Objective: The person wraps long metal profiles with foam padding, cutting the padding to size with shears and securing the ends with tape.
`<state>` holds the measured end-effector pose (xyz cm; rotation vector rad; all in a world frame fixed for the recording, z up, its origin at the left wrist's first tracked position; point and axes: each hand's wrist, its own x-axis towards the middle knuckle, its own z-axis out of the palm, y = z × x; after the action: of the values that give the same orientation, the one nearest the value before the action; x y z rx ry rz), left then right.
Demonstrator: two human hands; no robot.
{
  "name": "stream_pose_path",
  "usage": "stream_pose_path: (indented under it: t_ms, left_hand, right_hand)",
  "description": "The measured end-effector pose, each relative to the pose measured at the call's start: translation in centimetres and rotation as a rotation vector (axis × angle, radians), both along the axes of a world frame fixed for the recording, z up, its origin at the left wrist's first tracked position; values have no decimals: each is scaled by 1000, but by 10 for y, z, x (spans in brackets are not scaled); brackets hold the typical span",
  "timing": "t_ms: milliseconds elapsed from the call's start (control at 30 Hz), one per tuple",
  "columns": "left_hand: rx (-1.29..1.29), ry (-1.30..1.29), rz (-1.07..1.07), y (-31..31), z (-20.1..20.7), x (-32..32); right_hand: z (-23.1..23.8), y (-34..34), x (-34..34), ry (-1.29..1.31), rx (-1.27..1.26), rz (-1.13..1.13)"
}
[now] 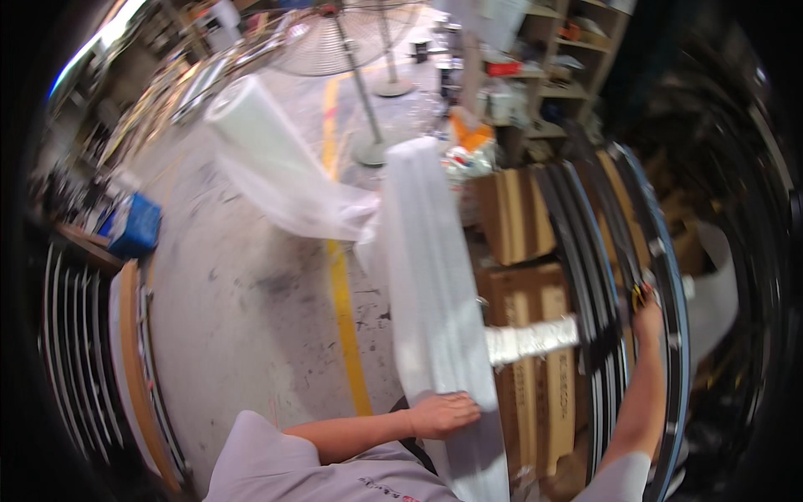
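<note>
A long bundle wrapped in white foam sheet (pixel 431 276) stretches away in front of me. Near its close end, my left hand (pixel 445 416) lies across the top with its fingers bent over the wrap. Farther right, my right arm reaches forward over dark long strips (pixel 577 226). My right hand (pixel 647 320) is closed around a small yellow-and-black tool (pixel 641 295), too blurred to name exactly. A roll of clear wrapped material (pixel 535 339) sticks out between the bundle and the strips. Loose foam sheet (pixel 309 201) trails from the bundle's left side to a standing roll (pixel 230 100).
Brown cartons (pixel 535 385) lie under the strips. Ahead stand a fan (pixel 368 151) on a round base and open shelves (pixel 560 84). A blue bin (pixel 135 224) and racked panels (pixel 125 335) are at left. A yellow line (pixel 341 309) runs along the floor.
</note>
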<state>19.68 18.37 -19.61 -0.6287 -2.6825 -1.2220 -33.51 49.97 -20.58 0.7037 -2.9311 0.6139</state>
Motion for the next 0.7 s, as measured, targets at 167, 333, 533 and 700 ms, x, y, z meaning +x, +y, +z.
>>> stream_pose_path:
  t_ms: [167,333,533,700]
  left_hand:
    - [-17,164,-6,1,-8,6]
    - [4,168,4,11,-13,7]
    - [28,1,-74,5,-1,-1]
    - [379,-158,128,9,17,9]
  right_hand:
    - [0,-6,-14,-210,-23,-115]
    - [34,-31,0,69,503,25]
    - [15,-8,6,222,375,20]
    - [44,-46,61,134,-129,12]
